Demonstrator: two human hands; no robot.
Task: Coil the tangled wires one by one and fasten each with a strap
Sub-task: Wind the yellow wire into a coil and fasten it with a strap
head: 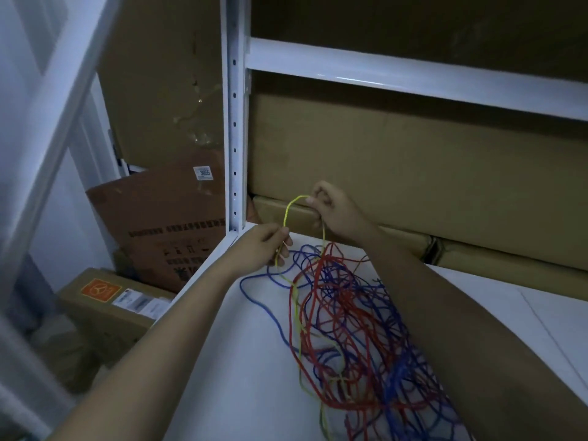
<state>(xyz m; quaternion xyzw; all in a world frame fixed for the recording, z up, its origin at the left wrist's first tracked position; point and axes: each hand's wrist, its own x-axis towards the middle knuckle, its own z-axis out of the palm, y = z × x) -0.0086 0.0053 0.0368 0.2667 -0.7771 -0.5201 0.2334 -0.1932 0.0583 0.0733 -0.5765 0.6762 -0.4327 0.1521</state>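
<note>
A tangle of red wire and blue wire lies on the white shelf. A yellow wire rises out of the tangle in a loop between my two hands. My left hand pinches the loop's lower left side just above the shelf's far left corner. Higher up and to the right, my right hand grips the loop's top and its right strand. The rest of the yellow wire trails down through the tangle toward the front edge. No strap is visible.
A white shelf upright stands just behind my left hand. Large cardboard boxes fill the back of the shelf. More boxes and a leaning brown carton sit on the floor to the left. A white crossbeam runs overhead.
</note>
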